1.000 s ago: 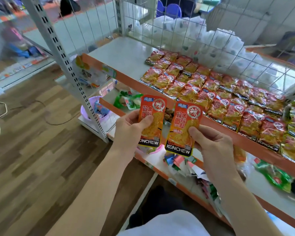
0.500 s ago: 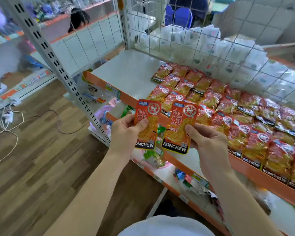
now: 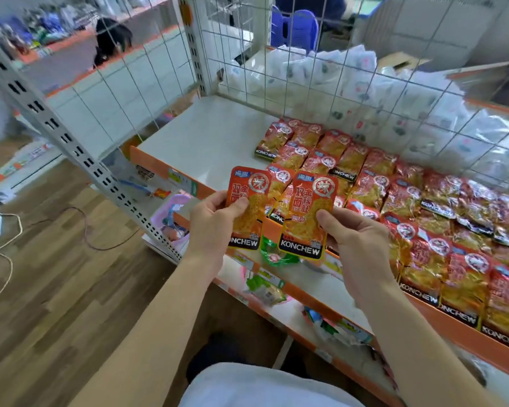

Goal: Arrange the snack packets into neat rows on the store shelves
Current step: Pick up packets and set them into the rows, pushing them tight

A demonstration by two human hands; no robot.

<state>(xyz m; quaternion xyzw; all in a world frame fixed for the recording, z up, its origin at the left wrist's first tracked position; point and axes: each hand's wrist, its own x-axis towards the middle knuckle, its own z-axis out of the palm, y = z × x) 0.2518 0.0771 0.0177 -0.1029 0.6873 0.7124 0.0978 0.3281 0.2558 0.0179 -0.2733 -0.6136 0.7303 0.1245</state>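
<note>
My left hand pinches an orange KONCHEW snack packet upright, thumb on its front. Beside it, my right hand pinches a second, matching packet the same way. Both packets hang just in front of the top shelf's orange front edge. On the white top shelf, rows of the same red and orange packets lie overlapping, from the middle out to the right edge of view. The shelf's left part is bare.
A wire mesh panel backs the shelf, with white plastic bags behind it. A slotted metal upright slants at the left. Lower shelves hold loose mixed packets and a pink basket. Cables lie on the wooden floor.
Both hands have lifted the two packets toward the top shelf. The view has tilted up, so the shelf and its rows sit lower and closer in frame.
</note>
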